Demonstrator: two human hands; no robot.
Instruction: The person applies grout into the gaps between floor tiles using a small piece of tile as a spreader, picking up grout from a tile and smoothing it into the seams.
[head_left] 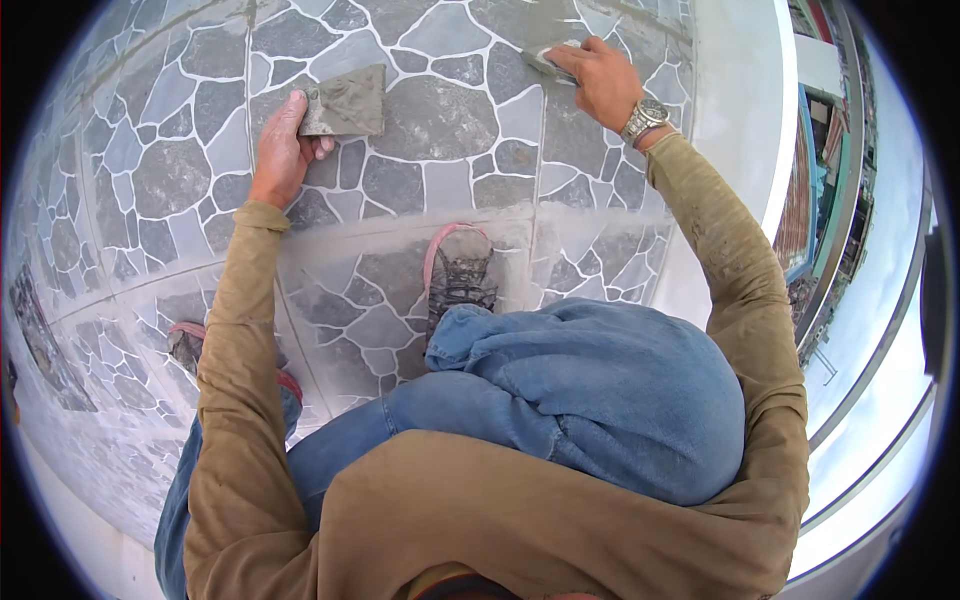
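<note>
My left hand (283, 150) grips a flat plate (345, 102) by its near left edge, thumb on top and fingers beneath. Grey wet mortar is spread over its upper face. Farther right, my right hand (605, 80) is closed on a small, grey-smeared flat scraper (548, 62), its fingers pressing it to the tiled surface. The scraper's full shape is partly hidden by the fingers and the grey paste. Beneath both hands run stone-patterned tiles (440, 118), grey patches with white lines. A damp grey smear covers the joint beyond the scraper.
My shoe (460, 265) with a pink edge stands on the tiles near the middle; the other shoe (187, 345) is at left. A bent knee in jeans (620, 390) fills the lower centre. Along the right runs a pale ledge (735, 130), with roofs and sky beyond.
</note>
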